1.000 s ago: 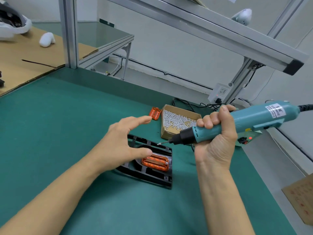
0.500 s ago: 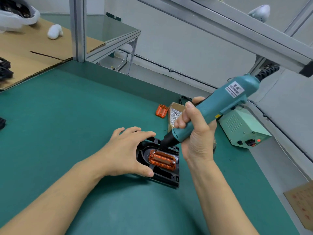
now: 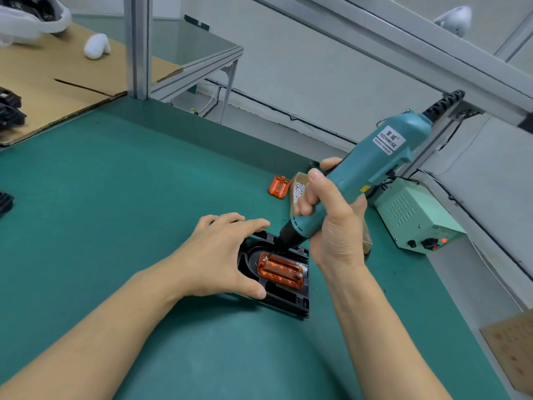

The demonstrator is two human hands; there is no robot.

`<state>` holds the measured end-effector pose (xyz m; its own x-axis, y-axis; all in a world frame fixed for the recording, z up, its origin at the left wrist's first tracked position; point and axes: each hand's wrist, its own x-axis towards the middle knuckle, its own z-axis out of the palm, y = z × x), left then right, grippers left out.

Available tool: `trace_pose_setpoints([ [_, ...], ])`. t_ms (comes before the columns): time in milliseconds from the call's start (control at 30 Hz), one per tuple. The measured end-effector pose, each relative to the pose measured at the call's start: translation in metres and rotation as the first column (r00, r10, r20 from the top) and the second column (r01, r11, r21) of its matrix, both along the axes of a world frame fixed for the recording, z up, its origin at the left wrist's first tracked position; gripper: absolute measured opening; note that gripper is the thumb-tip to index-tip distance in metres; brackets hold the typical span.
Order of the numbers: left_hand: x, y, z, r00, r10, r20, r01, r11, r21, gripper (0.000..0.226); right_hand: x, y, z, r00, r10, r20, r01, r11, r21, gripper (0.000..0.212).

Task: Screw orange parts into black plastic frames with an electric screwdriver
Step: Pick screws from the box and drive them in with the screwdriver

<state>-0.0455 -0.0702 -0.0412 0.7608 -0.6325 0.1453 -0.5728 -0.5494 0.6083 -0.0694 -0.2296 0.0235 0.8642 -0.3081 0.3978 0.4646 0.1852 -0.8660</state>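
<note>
Gripping teal electric screwdriver [image 3: 372, 171], right hand [image 3: 331, 223] sets bit at orange part [image 3: 281, 271] corner, apparently on screw; left hand [image 3: 219, 255] fingers spread, steadying black frame [image 3: 291, 304].

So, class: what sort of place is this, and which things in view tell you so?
Probably a factory assembly bench: a corded electric screwdriver wired toward a power supply box, a box of screws, and a green work mat under an aluminium frame.
</note>
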Motion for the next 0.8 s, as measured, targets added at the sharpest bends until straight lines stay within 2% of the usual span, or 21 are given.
trace_pose_setpoints([
  [500,0.0009,-0.0002,0.0009,1.0,-0.016,0.008,0.016,1.0,0.0,0.107,0.0085,0.0084,-0.0007,0.995,0.096,-0.03,-0.1,0.98,-0.172,0.016],
  [667,0.0014,-0.0001,0.0002,0.999,0.011,-0.045,-0.01,1.0,0.027,0.111,0.0057,0.0043,-0.0001,0.992,0.125,-0.024,-0.127,0.969,-0.211,0.017],
  [800,0.0027,-0.0012,0.0,0.999,-0.034,0.012,0.034,0.999,0.037,0.112,0.0048,0.004,0.0011,0.995,0.096,-0.033,-0.101,0.966,-0.237,0.017],
])
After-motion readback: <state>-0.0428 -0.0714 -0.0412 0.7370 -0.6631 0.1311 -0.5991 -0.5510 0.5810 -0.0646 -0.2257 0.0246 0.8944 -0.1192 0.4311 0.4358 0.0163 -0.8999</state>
